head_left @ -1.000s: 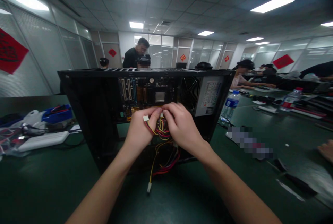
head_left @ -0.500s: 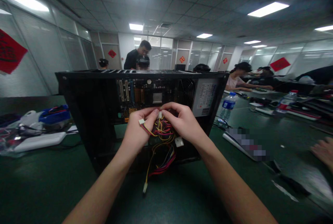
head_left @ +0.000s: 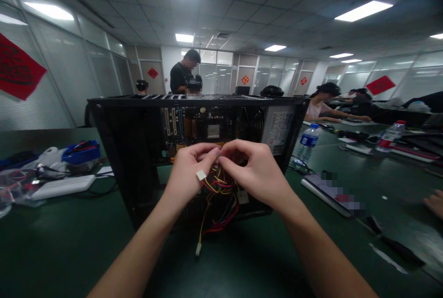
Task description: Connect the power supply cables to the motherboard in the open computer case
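Observation:
An open black computer case [head_left: 121, 150] stands in front of me, with a motherboard [head_left: 185, 125] and a silver power supply [head_left: 277, 122] inside. My left hand [head_left: 190, 164] and my right hand [head_left: 254, 164] meet at the case's opening, thumbs and fingertips pinched on the power cables [head_left: 221, 185]. Exactly which part lies between the fingertips is mostly hidden. A white plug [head_left: 201, 175] sticks out beside my left thumb. Below, another plug [head_left: 198, 249] dangles on yellow wire, and a wide white connector [head_left: 243, 197] hangs under my right hand.
On the right of the green table are a blue-capped bottle [head_left: 306, 143], a red-capped bottle [head_left: 391, 136] and a flat device [head_left: 327, 196]. A white keyboard [head_left: 64, 187] and a blue container [head_left: 81, 151] lie left. Another person's hand [head_left: 434, 202] rests at the right edge.
The view has shifted slightly, so everything sits a little further right. Both hands keep their pinch; the small white plug between the fingertips is now mostly covered.

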Demonstrator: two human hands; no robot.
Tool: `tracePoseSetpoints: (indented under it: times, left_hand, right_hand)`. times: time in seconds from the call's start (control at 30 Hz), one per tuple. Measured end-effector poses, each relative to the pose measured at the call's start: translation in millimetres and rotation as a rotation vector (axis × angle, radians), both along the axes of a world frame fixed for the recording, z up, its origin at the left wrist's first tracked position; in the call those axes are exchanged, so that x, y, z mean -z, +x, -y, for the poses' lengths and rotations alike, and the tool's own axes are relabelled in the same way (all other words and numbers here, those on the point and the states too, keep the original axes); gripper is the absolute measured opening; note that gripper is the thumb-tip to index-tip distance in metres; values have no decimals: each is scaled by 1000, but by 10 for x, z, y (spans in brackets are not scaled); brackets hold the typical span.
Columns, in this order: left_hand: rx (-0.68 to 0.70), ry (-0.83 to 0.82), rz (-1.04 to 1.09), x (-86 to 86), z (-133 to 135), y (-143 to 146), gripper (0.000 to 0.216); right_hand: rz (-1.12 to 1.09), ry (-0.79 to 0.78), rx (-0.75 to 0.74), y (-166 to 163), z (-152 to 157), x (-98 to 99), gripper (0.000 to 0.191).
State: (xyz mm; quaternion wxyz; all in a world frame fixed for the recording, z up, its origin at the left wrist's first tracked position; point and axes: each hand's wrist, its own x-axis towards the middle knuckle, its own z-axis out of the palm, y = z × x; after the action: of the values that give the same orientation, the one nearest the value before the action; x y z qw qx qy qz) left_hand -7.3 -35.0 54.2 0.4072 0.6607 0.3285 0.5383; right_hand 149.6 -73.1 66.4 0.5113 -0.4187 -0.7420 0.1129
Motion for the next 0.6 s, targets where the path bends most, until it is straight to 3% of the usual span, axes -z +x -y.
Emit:
tracePoseSetpoints:
  times: [0.2, 0.4, 0.6]
  left_hand:
    - [-30, -69, 62, 20, -105, -75, 31]
    - [-127, 47, -67, 2, -117, -114, 28]
    - [-20, 34, -172, -71, -9, -104, 24]
  right_hand:
    - [85, 92, 31, 119, 133, -113, 20]
    - [318, -43, -33, 201, 224, -151, 20]
    - [345, 55, -224, 192, 208, -136, 24]
